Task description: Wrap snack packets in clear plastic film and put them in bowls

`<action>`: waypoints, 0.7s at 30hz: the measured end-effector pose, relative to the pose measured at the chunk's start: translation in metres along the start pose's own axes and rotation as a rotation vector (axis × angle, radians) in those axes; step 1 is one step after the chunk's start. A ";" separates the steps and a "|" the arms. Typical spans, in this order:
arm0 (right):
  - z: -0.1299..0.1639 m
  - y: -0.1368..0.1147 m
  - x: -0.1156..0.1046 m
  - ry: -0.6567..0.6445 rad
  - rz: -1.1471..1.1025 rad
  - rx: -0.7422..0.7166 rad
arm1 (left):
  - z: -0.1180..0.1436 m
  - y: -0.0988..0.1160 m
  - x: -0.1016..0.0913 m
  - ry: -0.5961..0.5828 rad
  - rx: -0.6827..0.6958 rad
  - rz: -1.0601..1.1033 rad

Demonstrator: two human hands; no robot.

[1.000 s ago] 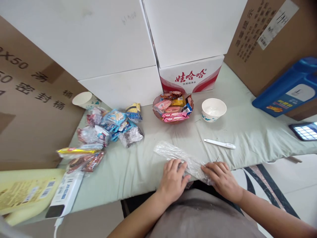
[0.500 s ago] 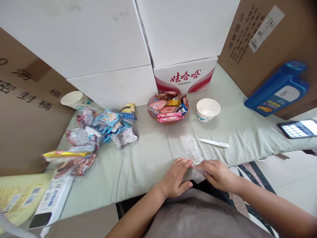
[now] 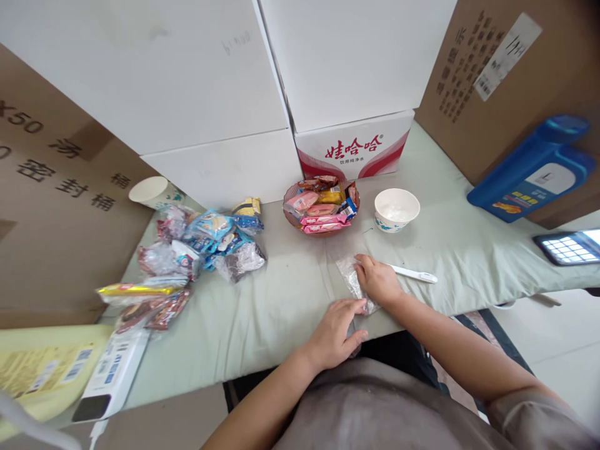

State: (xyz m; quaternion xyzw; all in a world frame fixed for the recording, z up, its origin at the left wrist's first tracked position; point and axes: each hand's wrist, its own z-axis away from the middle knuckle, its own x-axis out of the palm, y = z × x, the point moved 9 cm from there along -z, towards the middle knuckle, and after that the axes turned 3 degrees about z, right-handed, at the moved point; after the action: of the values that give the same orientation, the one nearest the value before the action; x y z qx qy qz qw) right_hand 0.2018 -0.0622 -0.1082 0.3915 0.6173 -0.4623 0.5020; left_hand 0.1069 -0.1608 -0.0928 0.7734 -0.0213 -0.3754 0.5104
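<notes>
A crinkled clear plastic bag (image 3: pixel 347 273) lies at the front of the covered surface. My left hand (image 3: pixel 334 334) rests at its near end, fingers stretched out flat, thumb apart, fingertips touching the plastic. Over the upper part of the bag is my right hand (image 3: pixel 379 280), its fingers curled together at the plastic and partly hiding it. Just right of that hand lies a white utility knife (image 3: pixel 416 274), one end hidden behind the hand. Further back stands a paper bowl (image 3: pixel 396 212) with something clear inside. Beside it, a pink glass bowl (image 3: pixel 321 232) holds several wrapped snacks.
Several wrapped snacks (image 3: pixel 218 234) are piled at left, near a tipped paper bowl (image 3: pixel 150 191). White boxes (image 3: pixel 356 150) and cardboard cartons (image 3: pixel 497 69) wall the back and sides. A blue bottle (image 3: pixel 529 175) and a phone (image 3: pixel 569 247) are at right, a yellow container (image 3: pixel 51 369) at left.
My right hand has moved from the bag's near end up to its far part, now beside the knife. My left hand stays at the near end. The view has shifted slightly.
</notes>
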 end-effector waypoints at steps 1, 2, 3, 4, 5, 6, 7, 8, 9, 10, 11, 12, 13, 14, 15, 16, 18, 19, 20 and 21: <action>0.001 0.000 0.000 0.008 -0.003 -0.008 | -0.001 0.003 -0.002 0.004 0.007 -0.013; 0.001 -0.001 0.000 0.009 -0.001 -0.012 | -0.003 0.005 -0.005 0.019 0.013 -0.036; 0.001 -0.001 0.000 0.004 0.007 -0.009 | -0.005 0.007 -0.010 0.050 0.017 -0.072; 0.000 -0.002 0.000 -0.005 0.019 0.002 | -0.009 0.008 -0.015 0.088 0.018 -0.120; -0.001 -0.002 0.001 -0.016 0.033 0.015 | -0.013 0.009 -0.021 0.125 0.021 -0.174; -0.001 -0.003 0.001 -0.028 0.047 0.029 | -0.018 0.009 -0.025 0.152 0.027 -0.227; -0.002 -0.004 0.002 -0.039 0.057 0.039 | -0.024 0.008 -0.028 0.165 0.036 -0.277; -0.003 -0.005 0.002 -0.050 0.062 0.044 | -0.031 0.005 -0.029 0.160 0.043 -0.325; -0.004 -0.005 0.002 -0.058 0.062 0.046 | -0.039 0.000 -0.029 0.148 0.046 -0.372; -0.004 -0.005 0.001 -0.058 0.058 0.043 | -0.045 -0.006 -0.029 0.139 0.038 -0.419; -0.004 -0.003 -0.002 -0.042 0.053 0.038 | -0.051 -0.013 -0.030 0.139 0.021 -0.465; -0.003 -0.001 -0.006 -0.006 0.050 0.031 | -0.055 -0.020 -0.031 0.142 -0.001 -0.505; -0.001 0.003 -0.013 0.050 0.050 0.028 | -0.058 -0.026 -0.031 0.146 -0.019 -0.534; 0.003 0.007 -0.021 0.122 0.052 0.024 | -0.059 -0.031 -0.032 0.149 -0.028 -0.550; 0.009 0.009 -0.028 0.193 0.053 0.009 | -0.059 -0.034 -0.032 0.152 -0.030 -0.554; 0.017 0.009 -0.033 0.243 0.054 -0.035 | -0.058 -0.036 -0.032 0.158 -0.030 -0.551; 0.040 -0.003 -0.033 0.249 0.051 -0.229 | -0.055 -0.037 -0.034 0.177 -0.031 -0.539; 0.054 -0.014 -0.028 0.209 0.049 -0.355 | -0.054 -0.037 -0.034 0.177 -0.032 -0.536; 0.071 -0.024 -0.021 0.156 0.047 -0.469 | -0.053 -0.036 -0.033 0.165 -0.034 -0.539; 0.086 -0.032 -0.014 0.105 0.045 -0.543 | -0.053 -0.035 -0.031 0.142 -0.035 -0.548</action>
State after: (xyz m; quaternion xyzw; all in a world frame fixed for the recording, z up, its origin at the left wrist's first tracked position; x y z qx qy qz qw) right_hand 0.1962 -0.1545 -0.0943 0.2795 0.7348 -0.2476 0.5663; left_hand 0.1039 -0.0902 -0.0933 0.7658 0.2309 -0.4446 0.4032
